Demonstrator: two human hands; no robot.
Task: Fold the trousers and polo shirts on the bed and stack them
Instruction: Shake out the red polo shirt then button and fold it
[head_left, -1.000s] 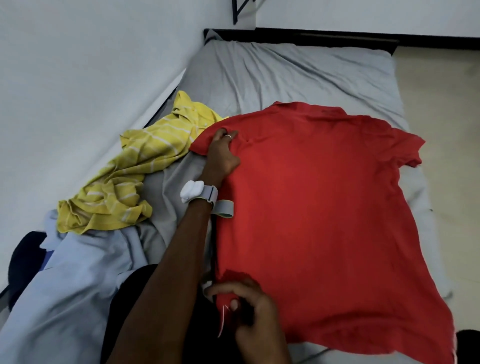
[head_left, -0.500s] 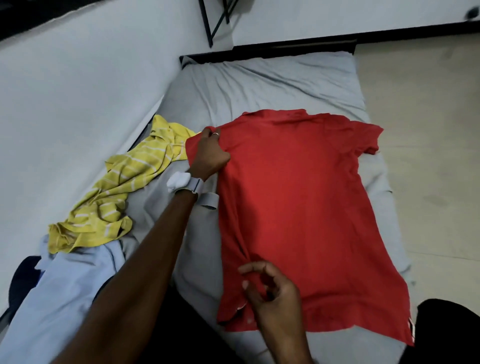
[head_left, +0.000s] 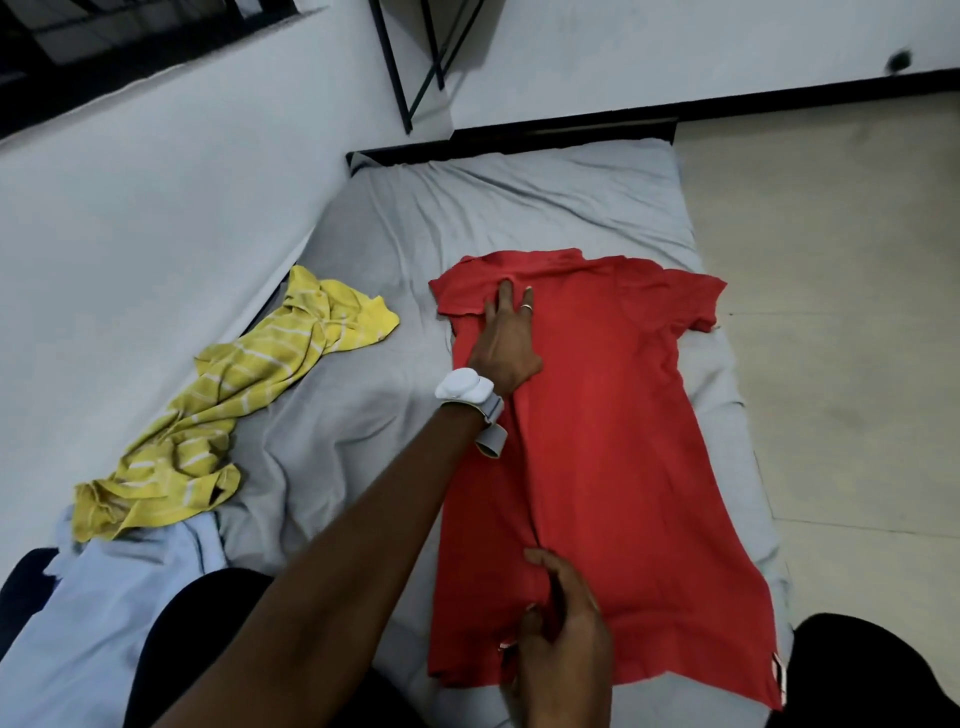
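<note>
Matt red cloth polo (head_left: 613, 441), striped yellow cloth shirt (head_left: 228, 410), wrinkled grey cloth sheet (head_left: 493, 208), smooth white plastic wrist device (head_left: 462, 384), smooth pale floor (head_left: 841, 291).

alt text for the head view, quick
A red polo shirt lies on a grey bed, one side folded in; the left hand presses flat near the collar while the right hand pinches the fold by the hem. A crumpled yellow striped shirt lies nearby.

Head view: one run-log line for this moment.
stage: side fold | red polo shirt: one side folded inward, on bed | left hand: flat on shoulder fold | right hand: pinches fold near hem | yellow striped shirt: unfolded
</note>
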